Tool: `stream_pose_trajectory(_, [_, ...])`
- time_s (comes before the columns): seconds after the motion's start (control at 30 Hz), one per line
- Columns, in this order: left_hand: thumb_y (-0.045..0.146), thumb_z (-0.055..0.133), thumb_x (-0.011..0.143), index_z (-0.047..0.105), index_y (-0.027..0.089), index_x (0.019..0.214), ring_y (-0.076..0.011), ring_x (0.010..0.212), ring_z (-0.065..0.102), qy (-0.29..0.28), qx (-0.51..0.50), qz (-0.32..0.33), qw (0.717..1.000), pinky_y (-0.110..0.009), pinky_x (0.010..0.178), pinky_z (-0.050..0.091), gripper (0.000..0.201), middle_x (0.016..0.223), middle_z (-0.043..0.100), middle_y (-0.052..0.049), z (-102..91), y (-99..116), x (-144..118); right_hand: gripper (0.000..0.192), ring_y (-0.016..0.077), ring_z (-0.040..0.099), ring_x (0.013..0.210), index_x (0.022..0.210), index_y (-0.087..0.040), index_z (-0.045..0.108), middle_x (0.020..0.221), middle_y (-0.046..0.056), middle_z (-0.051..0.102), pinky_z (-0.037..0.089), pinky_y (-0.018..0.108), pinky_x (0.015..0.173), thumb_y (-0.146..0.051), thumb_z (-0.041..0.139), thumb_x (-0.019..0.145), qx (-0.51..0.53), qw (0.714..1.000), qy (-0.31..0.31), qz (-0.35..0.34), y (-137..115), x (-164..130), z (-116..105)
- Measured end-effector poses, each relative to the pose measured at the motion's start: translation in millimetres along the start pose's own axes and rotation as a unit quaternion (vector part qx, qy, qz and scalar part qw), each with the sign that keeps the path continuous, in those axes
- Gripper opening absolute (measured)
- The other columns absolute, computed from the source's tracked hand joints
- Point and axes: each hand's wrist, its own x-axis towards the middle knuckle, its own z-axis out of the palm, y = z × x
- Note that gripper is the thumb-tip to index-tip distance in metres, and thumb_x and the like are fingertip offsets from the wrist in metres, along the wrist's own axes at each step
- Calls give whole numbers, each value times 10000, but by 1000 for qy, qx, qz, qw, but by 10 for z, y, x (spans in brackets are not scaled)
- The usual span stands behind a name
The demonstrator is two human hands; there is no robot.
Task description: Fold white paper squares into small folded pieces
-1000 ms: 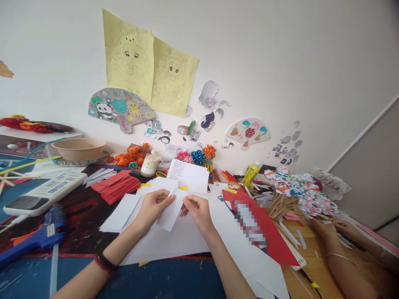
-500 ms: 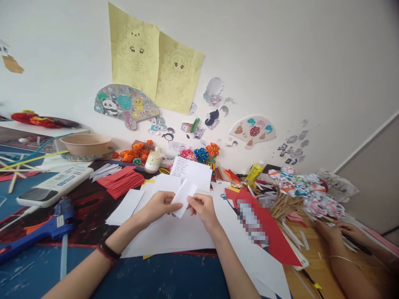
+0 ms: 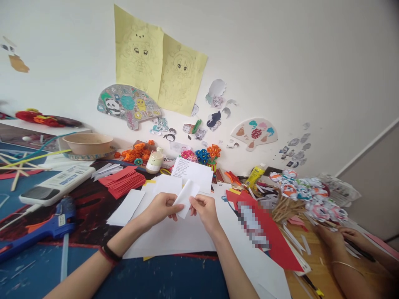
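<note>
A small folded piece of white paper (image 3: pixel 188 196) is held up between my two hands. My left hand (image 3: pixel 164 206) pinches its left side, thumb on the near face. On the right edge, the thumb and fingers of my right hand (image 3: pixel 203 207) are closed on the same piece. Beneath both hands lie large white sheets (image 3: pixel 174 236). Behind the held piece is a sheet with lines of writing (image 3: pixel 181 167), too small to read. To the left of my left hand rests a smaller blank white sheet (image 3: pixel 126 207).
A stack of red paper (image 3: pixel 123 182), a power strip (image 3: pixel 56 185) and a blue glue gun (image 3: pixel 59 222) lie left. At the back stands a bottle (image 3: pixel 154 161). Red card (image 3: pixel 274 236) and paper flowers (image 3: pixel 299 187) are right, near another person's hands (image 3: pixel 343 238).
The whole view has shifted slightly, with things now a little farther right. Both my hands keep their hold on the folded paper, which looks nearly the same.
</note>
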Motion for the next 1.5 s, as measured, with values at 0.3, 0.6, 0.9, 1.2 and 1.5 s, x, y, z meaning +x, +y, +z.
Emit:
stream_pose_trajectory(0.3, [502,536,768,606,146,701,-207,587,678,17,27,16,999,-251,532,474,369,639,714,-80,-41,-88,38,389,118,501,431,541,-153,565,455,7,551,392,234,471,-425,560,818,-22,998,60,-25,5,-10,25])
stream_pose_trajectory(0.6, [474,490,792,586,182,636,-173,574,631,51,152,43,986,-225,532,425,345,609,682,-28,-54,-37,-1,385,121,511,436,548,-158,568,463,9,564,394,233,478,-413,540,834,-58,996,59,-29,20,-22,35])
stream_pose_trajectory(0.9, [493,543,740,599,178,630,-160,507,565,82,150,39,985,-213,486,350,339,518,591,7,-92,-123,41,399,120,511,425,537,-160,563,453,8,561,404,231,471,-431,540,828,-56,997,43,-23,65,-40,109])
stream_pose_trajectory(1.2, [492,516,757,595,164,616,-123,498,425,116,171,66,976,-217,487,270,366,523,525,16,-106,-75,25,401,120,514,405,543,-153,594,439,11,564,413,228,449,-449,555,811,-50,998,36,-21,94,-36,136])
stream_pose_trajectory(1.5, [470,505,775,559,169,616,-103,469,349,140,168,65,974,-216,471,226,345,485,446,46,-69,3,-1,373,117,514,405,551,-147,604,437,10,563,411,223,451,-412,572,812,-38,999,19,-13,90,-48,161])
